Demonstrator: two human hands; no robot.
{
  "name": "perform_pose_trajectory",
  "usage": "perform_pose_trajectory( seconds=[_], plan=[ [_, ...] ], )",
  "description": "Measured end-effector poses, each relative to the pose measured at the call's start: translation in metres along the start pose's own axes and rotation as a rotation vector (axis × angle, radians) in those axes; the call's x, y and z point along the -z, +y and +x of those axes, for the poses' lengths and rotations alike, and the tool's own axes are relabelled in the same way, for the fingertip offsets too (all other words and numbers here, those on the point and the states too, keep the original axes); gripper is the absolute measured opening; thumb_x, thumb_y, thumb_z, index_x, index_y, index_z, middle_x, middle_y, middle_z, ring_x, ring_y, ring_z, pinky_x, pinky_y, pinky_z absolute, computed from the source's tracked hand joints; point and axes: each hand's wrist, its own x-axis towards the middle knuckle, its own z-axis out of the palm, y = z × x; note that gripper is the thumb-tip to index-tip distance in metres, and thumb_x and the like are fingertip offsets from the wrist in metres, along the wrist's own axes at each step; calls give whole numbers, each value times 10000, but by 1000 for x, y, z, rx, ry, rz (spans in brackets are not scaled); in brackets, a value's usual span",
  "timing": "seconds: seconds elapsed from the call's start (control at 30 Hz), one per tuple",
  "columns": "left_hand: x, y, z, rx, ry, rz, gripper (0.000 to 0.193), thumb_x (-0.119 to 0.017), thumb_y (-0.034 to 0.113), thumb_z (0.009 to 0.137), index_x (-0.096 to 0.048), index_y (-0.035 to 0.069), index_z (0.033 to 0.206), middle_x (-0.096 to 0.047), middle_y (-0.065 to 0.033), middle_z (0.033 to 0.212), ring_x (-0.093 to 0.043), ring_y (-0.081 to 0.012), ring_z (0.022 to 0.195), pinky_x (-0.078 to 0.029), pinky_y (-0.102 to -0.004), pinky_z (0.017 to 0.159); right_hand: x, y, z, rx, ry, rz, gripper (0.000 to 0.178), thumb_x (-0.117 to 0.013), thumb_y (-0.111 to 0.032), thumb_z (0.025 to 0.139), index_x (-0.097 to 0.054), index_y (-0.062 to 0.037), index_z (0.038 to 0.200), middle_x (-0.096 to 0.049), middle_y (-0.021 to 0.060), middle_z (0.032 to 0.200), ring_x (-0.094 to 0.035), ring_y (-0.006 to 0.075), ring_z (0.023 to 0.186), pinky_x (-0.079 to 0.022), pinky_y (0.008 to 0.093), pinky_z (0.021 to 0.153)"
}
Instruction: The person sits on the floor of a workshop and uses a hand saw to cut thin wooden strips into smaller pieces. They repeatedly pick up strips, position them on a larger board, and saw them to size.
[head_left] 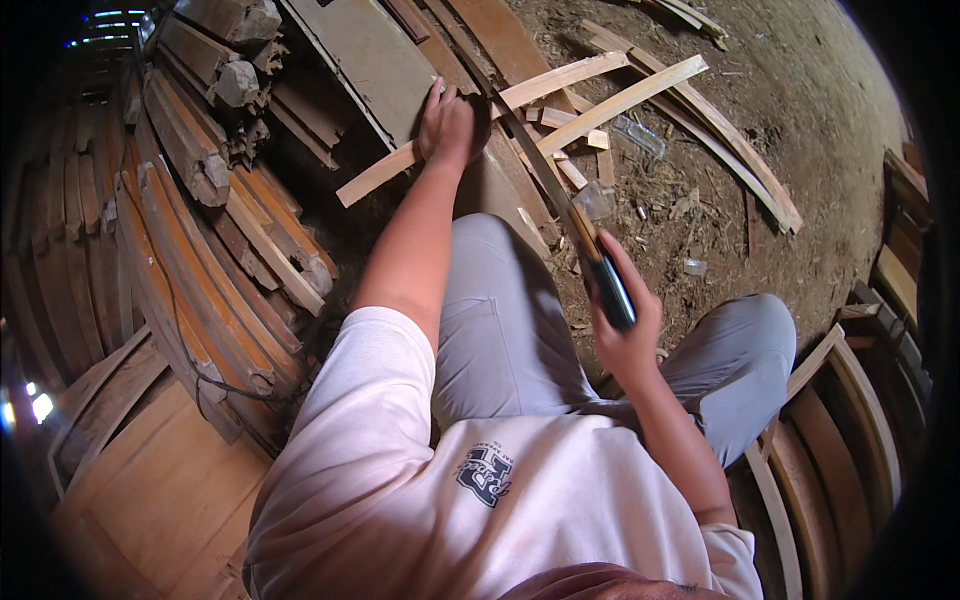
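Note:
My left hand (450, 125) is closed over a pale wooden strip (378, 174), which crosses a long brown board (508, 170). The strip shows on both sides of the hand. In my right hand (630, 320) is the black handle of a handsaw (560, 205), seen nearly edge-on, its long narrow blade slanting away to the upper left. The blade passes across the strip just right of my left hand; whether its teeth touch the wood cannot be made out. A second pale strip (625, 103) lies at a slant right of the blade, over short wood offcuts (570, 118).
Stacked old timbers (215, 270) fill the left side, with a dark cord hanging over them. A grey panel (365, 70) lies at the far left. Long strips (740, 165) and clear plastic scraps (640, 135) are on the dirt floor. Wooden frames (820, 460) stand at right.

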Motion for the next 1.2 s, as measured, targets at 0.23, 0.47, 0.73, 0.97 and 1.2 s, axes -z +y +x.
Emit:
perform_pose_trajectory(
  seconds=[0.23,0.47,0.73,0.97,1.2],
  plan=[
    [-31,-10,1,-83,72,-13,230,-585,118,859,-798,72,930,-731,-141,1107,-589,-233,1259,-319,-362,1215,-23,27,25,-4,-15,31,731,-609,90,802,-539,-167,1482,-734,184,1094,-692,149,837,-529,272,784],
    [-2,-6,-1,-59,-38,11,231,-582,112,857,-796,68,929,-727,-159,1113,-582,-260,1272,-314,-361,1218,-4,17,-7,34,-5,11,739,-607,111,786,-531,-123,1483,-719,184,1222,-741,213,1006,-533,269,833],
    [-76,-30,-4,32,248,-192,270,-561,102,877,-781,38,1020,-673,-170,1290,-508,-282,1373,-328,-338,1206,-32,53,11,47,-40,27,765,-627,97,795,-514,-159,1507,-745,160,1072,-704,154,842,-528,279,752],
    [-32,-21,-8,67,84,-95,282,-516,74,911,-785,20,979,-682,-186,1263,-498,-299,1378,-338,-329,1197,-18,62,-2,-34,-57,59,715,-609,80,838,-513,-143,1511,-718,88,1000,-624,89,793,-504,249,732],
    [27,3,-4,26,-24,-228,267,-535,94,891,-785,16,944,-724,-213,1121,-569,-330,1280,-306,-386,1222,-48,73,44,-38,-29,140,721,-631,64,850,-502,-171,1519,-727,147,1078,-665,133,907,-519,279,821]
  ],
)
